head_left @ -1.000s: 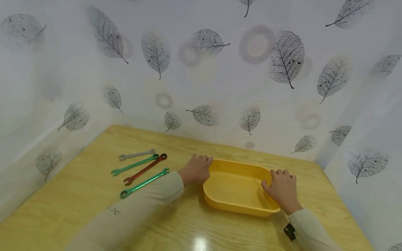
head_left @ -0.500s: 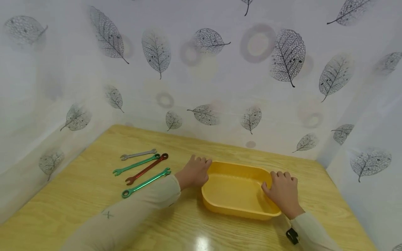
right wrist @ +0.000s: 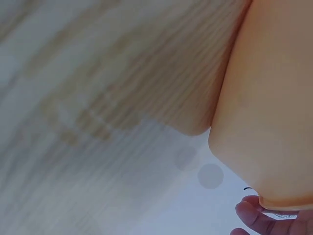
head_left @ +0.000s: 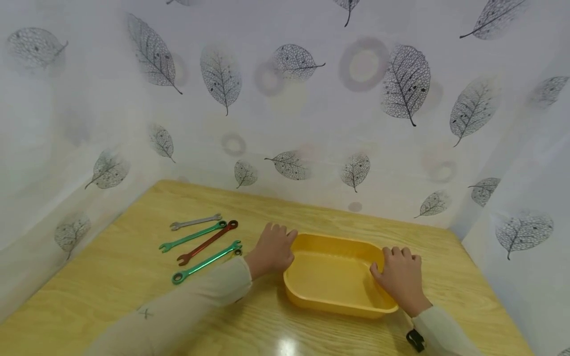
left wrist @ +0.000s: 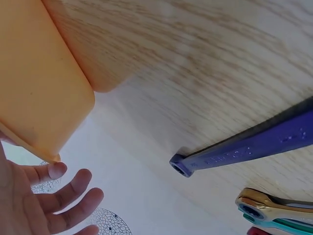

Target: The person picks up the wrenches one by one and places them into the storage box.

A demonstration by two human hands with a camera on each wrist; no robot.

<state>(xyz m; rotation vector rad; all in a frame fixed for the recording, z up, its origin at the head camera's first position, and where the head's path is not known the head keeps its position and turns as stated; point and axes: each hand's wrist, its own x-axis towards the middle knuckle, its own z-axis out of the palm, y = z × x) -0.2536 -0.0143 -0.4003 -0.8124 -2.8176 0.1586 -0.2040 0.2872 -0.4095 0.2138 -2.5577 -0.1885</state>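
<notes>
A shallow yellow plastic tray with rounded corners sits on the wooden table, its inside bare. My left hand grips its left rim; in the left wrist view the fingertips meet the rim's edge from outside. At the right end, my right hand holds the rim with the thumb inside and the fingers over the outer side. The right wrist view shows fingers at the edge beneath the tray wall. Both palms are largely hidden from the head view.
Left of the tray lie a silver wrench, a green wrench, a red wrench and another green wrench. A purple wrench lies near my left forearm, mostly hidden from above. Leaf-patterned sheeting surrounds the table.
The tray has shifted slightly toward me and to the left, both hands still on its ends. A dark wrench end now shows beside my left sleeve.
</notes>
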